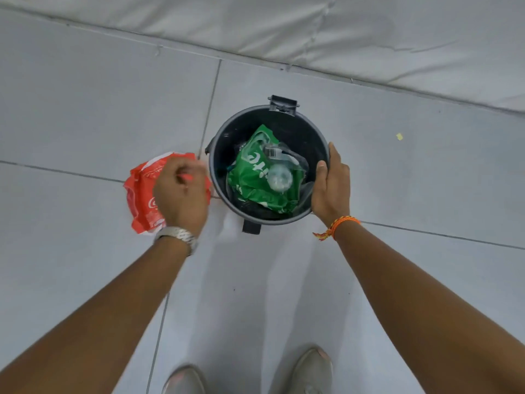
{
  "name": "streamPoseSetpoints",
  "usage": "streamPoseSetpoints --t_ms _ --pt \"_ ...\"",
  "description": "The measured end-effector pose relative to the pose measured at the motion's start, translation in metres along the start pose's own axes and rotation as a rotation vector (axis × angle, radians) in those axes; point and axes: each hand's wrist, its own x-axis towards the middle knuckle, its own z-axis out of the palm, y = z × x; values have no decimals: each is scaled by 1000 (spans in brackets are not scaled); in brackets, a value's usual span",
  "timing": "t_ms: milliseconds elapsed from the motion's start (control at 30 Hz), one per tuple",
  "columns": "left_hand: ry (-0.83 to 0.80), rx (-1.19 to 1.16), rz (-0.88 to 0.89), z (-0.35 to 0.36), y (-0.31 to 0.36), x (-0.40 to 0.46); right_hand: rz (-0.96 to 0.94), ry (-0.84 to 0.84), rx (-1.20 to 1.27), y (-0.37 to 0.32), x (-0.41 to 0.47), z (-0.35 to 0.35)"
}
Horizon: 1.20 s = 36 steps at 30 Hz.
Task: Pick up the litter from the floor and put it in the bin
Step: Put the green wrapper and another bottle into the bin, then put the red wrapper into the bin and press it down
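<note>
A round black bin (227,132) stands on the grey tiled floor at the centre of the head view. Inside it lie a crumpled green wrapper (252,177) and a clear plastic bottle (279,177). My right hand (331,183) grips the bin's right rim, thumb inside the wall. My left hand (181,189) is closed on a crumpled red and white plastic wrapper (140,191), held just left of the bin, outside its rim.
A small yellow scrap (399,136) lies on the tiles to the right of the bin. A white padded mat (369,32) runs along the far side. My two shoes (311,371) stand at the bottom edge.
</note>
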Motion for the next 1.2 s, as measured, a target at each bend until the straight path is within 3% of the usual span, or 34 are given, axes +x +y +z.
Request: streamPoseSetpoints --t_ms 67,167,233,433,667,733,800,867,933,1033,1133,1200 --pt "-84 234 -20 -22 -43 7 3 -16 0 0 -1 1" --pt "-507 882 -52 -45 -95 17 6 -11 21 1 -1 1" --pt "-736 1156 -46 -50 -109 17 7 -5 34 4 1 2" --pt "-957 1440 -14 -25 -122 22 -8 19 49 9 2 7" --pt "-947 1393 -14 -14 -134 16 -25 43 58 12 2 12" --pt "-750 1213 -44 -16 -123 16 -21 38 54 10 2 11" --pt "-439 806 -79 -23 -98 14 1 28 48 7 1 8" --pt "-177 388 45 -31 -51 4 14 13 38 5 0 4" --pt "-34 251 256 -41 9 -19 20 -13 44 2 -2 3" --pt "-131 322 566 -36 74 -62 16 -58 80 -2 -2 -2" --pt "-393 493 640 -12 72 -78 23 -120 197 0 -3 -10" --pt "-613 602 625 6 58 -74 123 -79 347 -5 -5 -19"
